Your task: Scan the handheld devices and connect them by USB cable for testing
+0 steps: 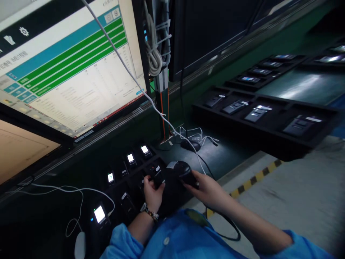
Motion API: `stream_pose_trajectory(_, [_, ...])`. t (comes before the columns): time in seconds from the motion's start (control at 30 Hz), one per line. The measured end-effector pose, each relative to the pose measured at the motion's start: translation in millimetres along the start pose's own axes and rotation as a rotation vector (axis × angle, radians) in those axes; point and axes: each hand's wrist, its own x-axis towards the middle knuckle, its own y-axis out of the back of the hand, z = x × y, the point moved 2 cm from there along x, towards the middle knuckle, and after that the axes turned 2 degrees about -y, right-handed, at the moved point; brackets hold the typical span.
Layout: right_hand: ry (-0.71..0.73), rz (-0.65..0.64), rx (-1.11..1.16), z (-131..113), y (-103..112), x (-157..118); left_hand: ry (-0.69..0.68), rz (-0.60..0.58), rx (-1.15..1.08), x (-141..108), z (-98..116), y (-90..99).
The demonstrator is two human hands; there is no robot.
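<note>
My left hand pinches a small black device with a white label, tilted up over a dark tray. A black handheld barcode scanner is gripped in my right hand, its head pointing left toward that device. Around my left hand, several similar devices sit in the tray; one has a lit screen, and another, dark device carries a white label. A device with a bright screen stands at the near left with a white cable beside it.
A monitor with green bars stands at the back left. Bundled cables hang by a post. A black mouse lies behind the scanner, a white mouse at the lower left. A black tray with devices extends off the bench edge at right.
</note>
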Motion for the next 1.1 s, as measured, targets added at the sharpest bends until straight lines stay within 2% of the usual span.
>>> stream_pose_trajectory(0.07, [-0.026, 0.009, -0.126, 4, 2, 7, 0.036, 0.008, -0.075, 0, 1, 1.0])
stream_pose_trajectory(0.13, [-0.098, 0.028, -0.330, 11, 3, 21, 0.104, -0.016, -0.244, 0, 4, 2.3])
stream_pose_trajectory(0.23, [-0.247, 0.018, -0.570, 30, -4, 55, 0.305, -0.107, -0.580, 1, 12, 4.6])
stream_pose_trajectory(0.37, [-0.352, -0.037, -0.603, 56, -19, 99, 0.616, -0.221, -0.841, 1, 26, 10.0])
stream_pose_trajectory(0.5, [-0.364, -0.098, -0.553, 60, -18, 116, 0.662, -0.355, -0.916, -3, 40, 15.5])
stream_pose_trajectory(0.6, [-0.271, -0.065, -0.493, 40, -8, 107, 0.685, -0.321, -0.893, -9, 44, 19.1])
stream_pose_trajectory(0.7, [-0.097, -0.026, -0.389, 8, -3, 79, 0.715, -0.268, -0.853, -12, 46, 20.8])
stream_pose_trajectory(0.8, [0.173, -0.038, -0.093, -24, -11, 42, 0.707, -0.263, -0.774, -15, 48, 21.0])
stream_pose_trajectory(0.9, [0.390, -0.071, 0.216, -43, -20, 14, 0.700, -0.307, -0.690, -17, 49, 21.3])
stream_pose_trajectory(0.97, [0.441, -0.093, 0.256, -48, -24, 7, 0.695, -0.343, -0.628, -17, 50, 22.3])
stream_pose_trajectory(1.1, [0.539, -0.063, 0.131, -48, -28, 8, 0.687, -0.388, -0.472, -17, 51, 25.2])
